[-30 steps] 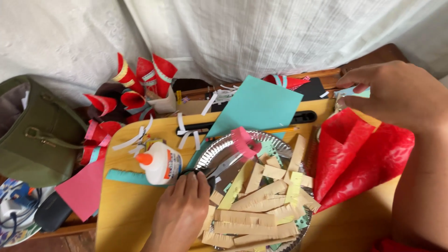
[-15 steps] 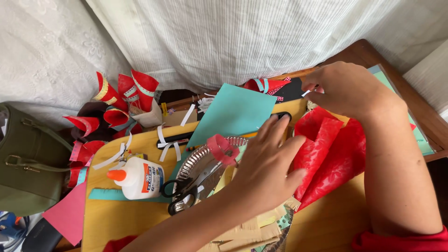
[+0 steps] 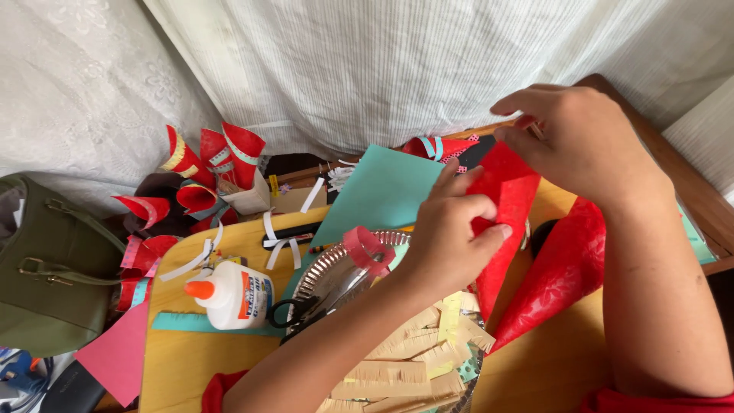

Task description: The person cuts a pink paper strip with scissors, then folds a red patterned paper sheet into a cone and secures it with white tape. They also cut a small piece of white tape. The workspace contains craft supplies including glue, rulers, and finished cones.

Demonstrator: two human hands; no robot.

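Note:
Both my hands hold a sheet of red patterned paper [image 3: 511, 200] above the yellow table [image 3: 199, 359]. My left hand [image 3: 451, 233] pinches its lower left edge. My right hand [image 3: 581, 138] grips its top edge, farther back. A rolled red paper cone [image 3: 554, 271] lies under my right forearm. Below my left arm sits a silver foil plate [image 3: 325, 271] with black-handled scissors [image 3: 294, 310] and a pink paper loop [image 3: 365, 248]. Fringed tan paper strips [image 3: 397, 375] are piled at its near side.
A white glue bottle with an orange cap [image 3: 229, 294] lies left of the plate. A teal paper sheet [image 3: 378, 195] lies behind it. Several red paper cones [image 3: 202, 172] stand at the back left. A green bag [image 3: 46, 268] sits at far left, white curtain behind.
My left hand has risen from the plate and scissors and taken hold of the red paper. My right hand has lifted that sheet upward. The view has shifted left and down.

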